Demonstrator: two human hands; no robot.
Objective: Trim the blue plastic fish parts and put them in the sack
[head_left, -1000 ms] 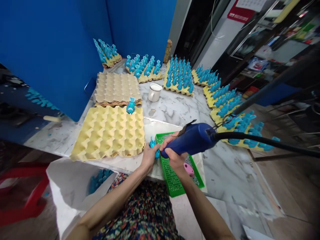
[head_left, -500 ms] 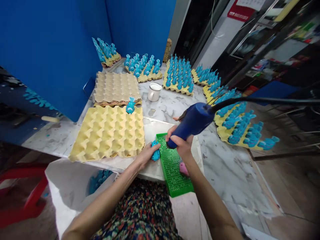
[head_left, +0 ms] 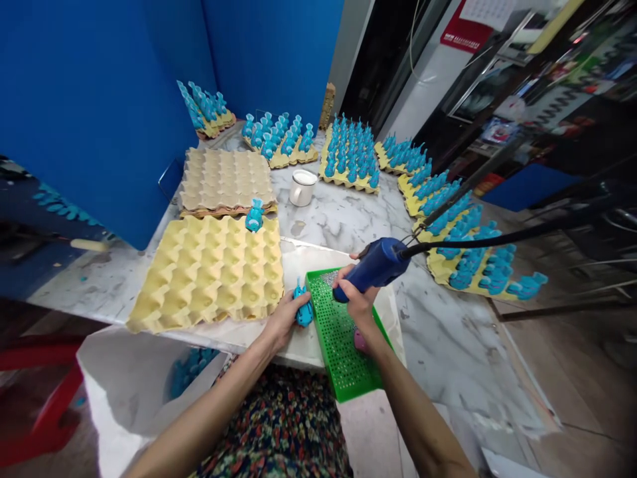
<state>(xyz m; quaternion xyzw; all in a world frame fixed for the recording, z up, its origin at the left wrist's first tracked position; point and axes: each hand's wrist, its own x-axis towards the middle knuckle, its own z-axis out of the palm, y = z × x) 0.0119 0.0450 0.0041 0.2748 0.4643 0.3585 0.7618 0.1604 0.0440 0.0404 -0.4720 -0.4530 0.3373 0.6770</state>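
Observation:
My left hand (head_left: 287, 320) is closed around a blue plastic toy figure (head_left: 303, 311), just left of a green perforated basket (head_left: 340, 392). My right hand (head_left: 359, 299) grips a dark blue electric screwdriver (head_left: 371, 267) over the basket's far end. A black cord runs off its back to the right. Small shiny metal pieces, likely screws, lie in the basket, and a pink object (head_left: 360, 342) is partly hidden behind my right forearm. Another blue toy figure (head_left: 255, 216) stands at the back right corner of the yellow egg-carton tray (head_left: 209, 272).
Behind the yellow tray lies a stack of beige egg trays (head_left: 223, 178). A white mug (head_left: 303, 188) stands on the marble-patterned table (head_left: 432, 352). Trays of blue figures (head_left: 351, 156) line the back and right. A white bag (head_left: 124, 378) holding blue pieces hangs at the front left.
My right hand and the screwdriver have come lower, with the tool tilted flatter. The toy in my left hand has turned slightly. The whole view has shifted a little.

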